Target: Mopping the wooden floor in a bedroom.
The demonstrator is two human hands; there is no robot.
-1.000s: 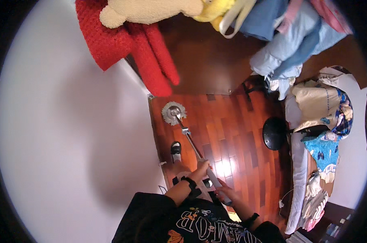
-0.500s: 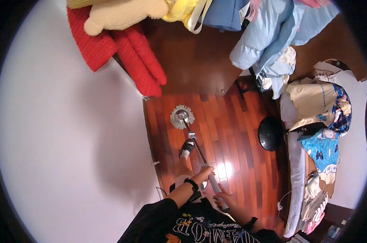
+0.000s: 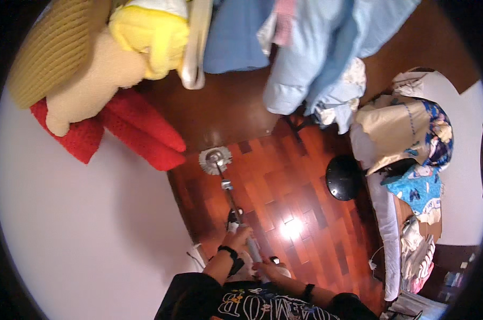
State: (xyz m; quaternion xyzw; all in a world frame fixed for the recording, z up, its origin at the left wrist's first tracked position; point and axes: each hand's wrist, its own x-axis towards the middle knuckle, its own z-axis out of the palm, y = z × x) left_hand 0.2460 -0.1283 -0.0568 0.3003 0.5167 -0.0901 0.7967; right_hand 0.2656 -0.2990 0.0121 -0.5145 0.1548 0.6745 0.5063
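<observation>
Both hands are closed around the grey grip of a spin mop (image 3: 231,198). My left hand (image 3: 240,234), with a dark band on the wrist, wraps the grip higher up. Close to my body, my right hand (image 3: 268,269) holds the grip near its end. The handle slants forward to the round mop head (image 3: 222,166), whose pale strings lie spread on the red-brown wooden floor (image 3: 273,181). Its far side meets the foot of the brown wooden furniture front (image 3: 220,120).
Red fuzzy clothing (image 3: 140,128), a yellow bag (image 3: 151,40) and a light blue padded jacket (image 3: 300,64) hang ahead. A white wall (image 3: 81,224) runs along the left. To the right are a black round base (image 3: 343,178) and a bed edge (image 3: 384,234) with clothes.
The mop head has moved forward up to the furniture's foot. My hands have gone with the handle, both still gripping it. The view has turned, and the hanging clothes appear larger and further left.
</observation>
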